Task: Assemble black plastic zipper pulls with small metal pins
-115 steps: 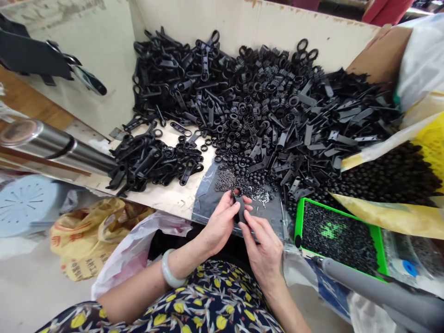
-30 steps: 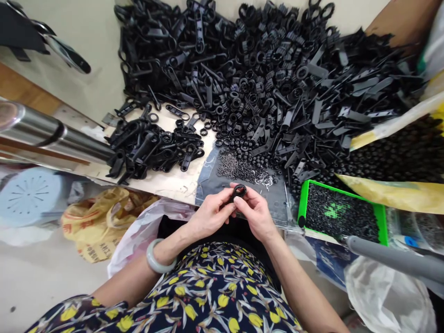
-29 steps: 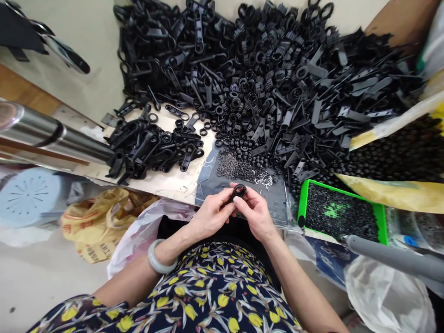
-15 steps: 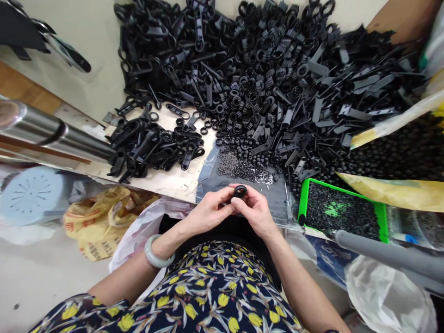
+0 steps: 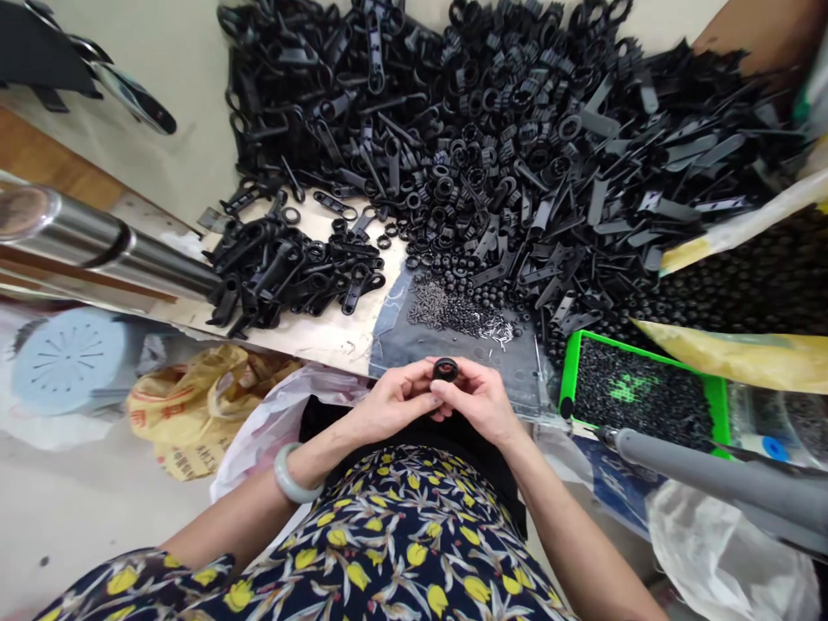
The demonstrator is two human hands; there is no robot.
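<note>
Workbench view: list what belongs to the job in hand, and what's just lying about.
Probably the job: black ringed part, held by left hand and right hand; black parts pile; silver pins; green tray.

Probably lying about: steel cylinder; blue slotted object.

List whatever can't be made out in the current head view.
All in the head view:
Black part: lower portion, hidden by the left hand and right hand.
Grey rod: far end, cut off by the right edge.
Green tray: most of its floor, covered by black bits.
Pins: too small to count.
</note>
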